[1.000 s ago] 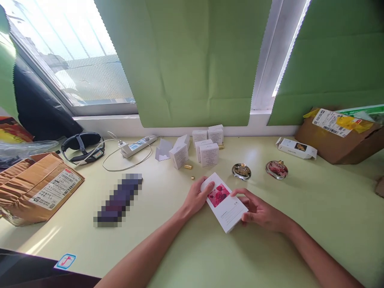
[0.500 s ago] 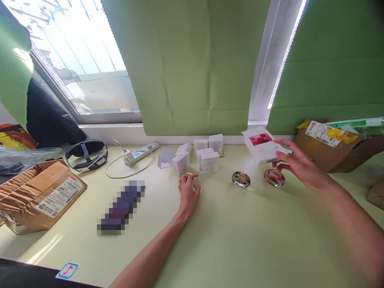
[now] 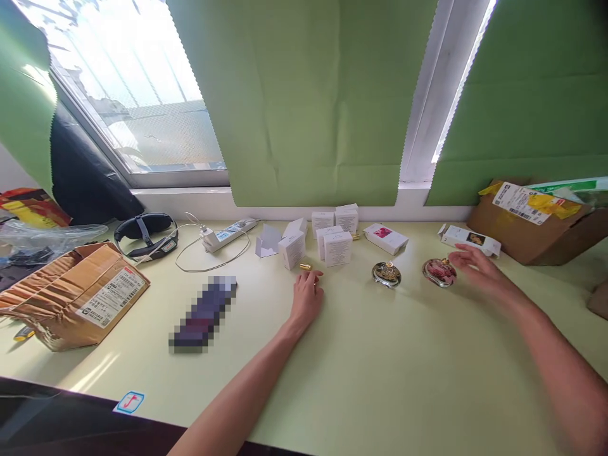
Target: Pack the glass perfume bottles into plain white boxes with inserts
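Note:
My left hand rests on the pale green table, fingers curled near a small gold piece lying in front of several small white boxes. My right hand hovers open and empty just right of a round pink-lidded compact. A second round compact sits to its left. The flat white box with a rose picture lies at the back, beside the small boxes. Another white box with a dark picture lies beyond my right fingers.
A brown shipping carton stands at the back right and an open one at the left. A power strip with a cable, a black headband and a blurred dark object lie left of centre.
My right hand carried the rose-picture box off to the back, set it down beside the small boxes and let go, then drew right to the pink compact. My left hand moved up to the gold piece.

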`<state>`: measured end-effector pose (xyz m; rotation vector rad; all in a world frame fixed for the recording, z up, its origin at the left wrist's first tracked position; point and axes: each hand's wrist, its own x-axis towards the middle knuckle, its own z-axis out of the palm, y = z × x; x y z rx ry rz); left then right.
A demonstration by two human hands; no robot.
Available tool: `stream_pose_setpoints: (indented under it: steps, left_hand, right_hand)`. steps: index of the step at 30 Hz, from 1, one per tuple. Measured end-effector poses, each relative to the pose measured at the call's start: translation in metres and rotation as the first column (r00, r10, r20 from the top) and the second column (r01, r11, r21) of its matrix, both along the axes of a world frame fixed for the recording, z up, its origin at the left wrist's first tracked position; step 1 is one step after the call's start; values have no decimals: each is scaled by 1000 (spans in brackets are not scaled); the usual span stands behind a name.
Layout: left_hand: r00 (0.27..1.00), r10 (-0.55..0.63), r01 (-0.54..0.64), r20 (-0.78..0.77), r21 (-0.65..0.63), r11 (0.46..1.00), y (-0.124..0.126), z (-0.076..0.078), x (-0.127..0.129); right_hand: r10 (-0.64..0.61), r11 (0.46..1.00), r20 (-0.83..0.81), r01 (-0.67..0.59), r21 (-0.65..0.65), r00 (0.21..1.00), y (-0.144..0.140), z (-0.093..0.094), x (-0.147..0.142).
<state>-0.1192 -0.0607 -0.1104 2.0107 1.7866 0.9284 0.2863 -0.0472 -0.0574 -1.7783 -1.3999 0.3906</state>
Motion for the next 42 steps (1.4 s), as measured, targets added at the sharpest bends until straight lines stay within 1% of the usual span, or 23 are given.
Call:
stream_pose_setpoints:
  steps: [2, 3, 5, 7, 10, 14, 16, 18, 19, 20, 21, 22, 23, 24, 25, 27, 28, 30, 32, 34, 36, 39, 42]
  left_hand:
    - [1000, -23, 23, 13, 0, 1000, 0, 1, 0]
    - [999, -36, 36, 19, 0, 999, -1, 2, 0]
    - [998, -62, 62, 26, -2, 998, -2, 2, 1]
    - [997, -72, 72, 26, -3, 997, -2, 3, 1]
    - [999, -36, 36, 14, 1, 999, -1, 4, 0]
    - [1000, -10, 10, 5, 3, 1000, 0, 4, -1]
    - [1000, -22, 22, 3, 11, 1000, -1, 3, -1]
    - [999, -33, 33, -2, 23, 999, -1, 3, -2]
    - [999, -37, 37, -4, 28, 999, -1, 3, -2]
    - [999, -42, 42, -6, 30, 999, -1, 3, -2]
    - [999, -47, 47, -7, 32, 998, -1, 3, -2]
    - [999, -51, 51, -6, 32, 998, -1, 3, -2]
    - [998, -56, 56, -4, 31, 998, -1, 3, -2]
    - [998, -62, 62, 0, 28, 998, -1, 4, -2]
    - [998, -69, 68, 5, 25, 997, -1, 4, -1]
    - [996, -82, 82, 21, 18, 996, -1, 4, -1]
    - [996, -88, 88, 30, 14, 996, -2, 5, -1]
    - [994, -95, 94, 45, 9, 995, -2, 5, -1]
    - [994, -94, 93, 56, 4, 996, -2, 6, -3]
    - [993, -95, 95, 64, -2, 995, -2, 6, -4]
    - [992, -107, 108, 73, -9, 994, -2, 8, -4]
    - [986, -136, 138, 98, -10, 990, -1, 9, -3]
    - [988, -125, 125, 90, 6, 992, -1, 10, -1]
  right_hand:
    - [138, 980, -73, -146, -136, 988, -13, -24, 2]
    - [172, 966, -102, -188, -176, 980, -16, -34, 2]
    - [180, 959, -132, -203, -197, 975, -16, -49, 3]
    - [137, 974, -145, -160, -161, 980, -12, -55, 3]
    - [115, 979, -176, -141, -144, 978, -12, -51, 5]
    - [125, 976, -242, -164, -145, 962, -25, -36, 6]
    - [140, 974, -328, -190, -126, 934, -34, -26, 2]
    - [196, 959, -427, -264, -106, 883, -43, -17, -11]
    - [253, 939, -470, -332, -92, 846, -47, -12, -21]
    - [328, 904, -510, -420, -74, 795, -52, -7, -34]
    - [420, 848, -544, -527, -50, 727, -57, -2, -50]
    - [518, 763, -558, -645, -40, 648, -62, 2, -66]
    - [582, 684, -567, -728, -44, 582, -67, 5, -84]
    - [612, 645, -567, -763, -47, 552, -70, 6, -101]
    - [630, 621, -556, -782, -57, 542, -73, 6, -117]
    - [665, 601, -513, -796, -65, 543, -75, 1, -142]
    - [668, 614, -489, -787, -64, 561, -75, -4, -149]
    - [645, 678, -435, -733, -53, 628, -72, -16, -156]
    - [598, 755, -374, -654, -33, 709, -69, -28, -154]
    - [566, 797, -343, -604, -6, 750, -65, -36, -148]
    - [564, 801, -354, -599, 16, 746, -63, -41, -143]
    - [578, 791, -368, -611, 32, 729, -62, -41, -142]
    - [578, 793, -352, -609, 29, 736, -62, -40, -143]
